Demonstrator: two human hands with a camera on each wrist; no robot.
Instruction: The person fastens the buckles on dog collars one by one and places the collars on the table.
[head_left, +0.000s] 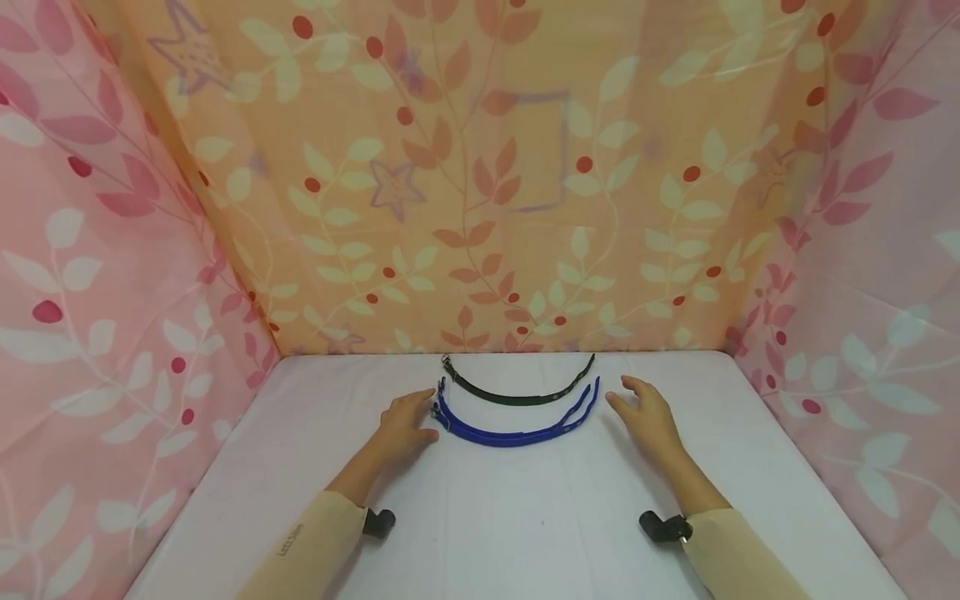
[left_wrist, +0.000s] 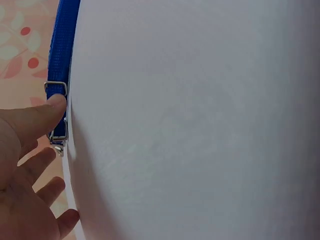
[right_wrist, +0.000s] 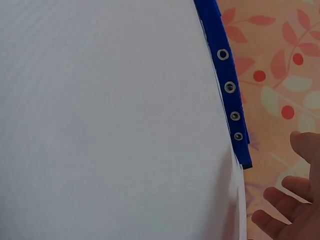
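My left hand (head_left: 408, 423) and right hand (head_left: 651, 421) are released, fingers loose, beside opposite ends of the blue buckled webbing (head_left: 502, 440), which curves across the surface (head_left: 510, 517) at lower centre, just below a dark green strap (head_left: 517, 400).

Looks like a small booth curtained off around a white tabletop (head_left: 510, 517); cannot tell whether inside a home, a workshop or elsewhere. Shown by an orange-yellow leaf-print cloth (head_left: 487, 175) hung along the far edge, marked with faint purple stars (head_left: 397, 190), and by a pink leaf-print cloth (head_left: 90, 275) down the left edge and a matching pink cloth (head_left: 877, 292) down the right. Closes in at both rounded far corners.
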